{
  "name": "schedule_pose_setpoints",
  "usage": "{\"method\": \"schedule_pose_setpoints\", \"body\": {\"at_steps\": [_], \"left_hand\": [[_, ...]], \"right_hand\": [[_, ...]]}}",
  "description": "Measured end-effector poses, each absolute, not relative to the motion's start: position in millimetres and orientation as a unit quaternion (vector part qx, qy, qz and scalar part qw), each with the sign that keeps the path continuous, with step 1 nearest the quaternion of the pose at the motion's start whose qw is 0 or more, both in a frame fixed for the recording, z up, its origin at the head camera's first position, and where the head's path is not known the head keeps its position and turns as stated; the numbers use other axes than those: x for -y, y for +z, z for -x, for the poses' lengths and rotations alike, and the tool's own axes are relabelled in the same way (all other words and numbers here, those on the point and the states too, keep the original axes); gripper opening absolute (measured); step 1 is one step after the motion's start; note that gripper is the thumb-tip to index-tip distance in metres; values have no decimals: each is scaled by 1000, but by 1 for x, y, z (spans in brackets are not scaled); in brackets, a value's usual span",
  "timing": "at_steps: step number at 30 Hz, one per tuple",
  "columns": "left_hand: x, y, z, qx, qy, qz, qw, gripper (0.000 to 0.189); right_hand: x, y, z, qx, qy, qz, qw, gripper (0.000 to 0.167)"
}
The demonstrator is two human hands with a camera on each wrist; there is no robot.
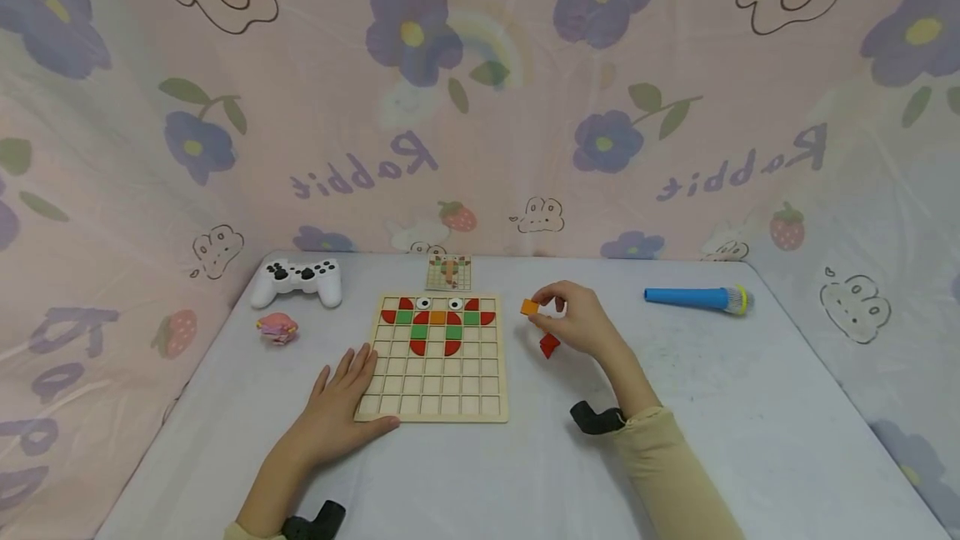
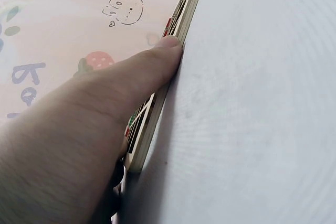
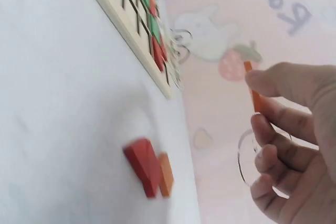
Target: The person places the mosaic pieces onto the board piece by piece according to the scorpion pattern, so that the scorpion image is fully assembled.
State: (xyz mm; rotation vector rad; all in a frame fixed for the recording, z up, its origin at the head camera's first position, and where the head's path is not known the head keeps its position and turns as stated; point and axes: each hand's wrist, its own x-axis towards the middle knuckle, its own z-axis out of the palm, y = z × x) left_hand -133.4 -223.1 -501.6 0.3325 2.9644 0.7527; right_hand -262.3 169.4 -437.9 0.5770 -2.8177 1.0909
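Note:
My right hand (image 1: 573,319) pinches an orange square tile (image 1: 529,307) between thumb and fingers, above the table to the right of a wooden grid board (image 1: 431,411). In the right wrist view, the tile (image 3: 254,90) is seen edge-on. Below that hand lie red pieces (image 1: 550,345), with another orange piece (image 3: 166,174) beside them. My left hand (image 1: 341,411) rests at the board's lower left corner, fingers straight along the left side and thumb (image 2: 163,59) touching the front edge. Red, green, orange and eye-patterned tiles fill cells in the board's upper rows.
A small pattern card (image 1: 450,273) lies behind the board. At the back left are a white game controller (image 1: 297,280) and a pink toy (image 1: 277,328). A blue toy microphone (image 1: 693,299) lies at the right. A printed cloth (image 1: 480,123) hangs behind the table.

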Motion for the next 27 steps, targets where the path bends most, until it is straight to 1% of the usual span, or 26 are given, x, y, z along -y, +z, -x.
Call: {"method": "schedule_pose_setpoints", "body": {"at_steps": [5, 10, 16, 19, 27], "left_hand": [[224, -501, 134, -963, 243, -108, 34, 114], [224, -501, 133, -963, 246, -109, 32, 114], [223, -503, 134, -963, 245, -109, 36, 114], [223, -503, 134, -963, 245, -108, 38, 114], [223, -502, 135, -962, 246, -109, 33, 114]], "right_hand": [[-142, -444, 265, 913, 357, -195, 34, 26], [-114, -446, 268, 913, 355, -201, 6, 26], [-81, -453, 274, 909, 353, -223, -5, 24], [-70, -458, 276, 904, 356, -236, -22, 25], [-47, -464, 277, 894, 363, -260, -36, 25]]}}
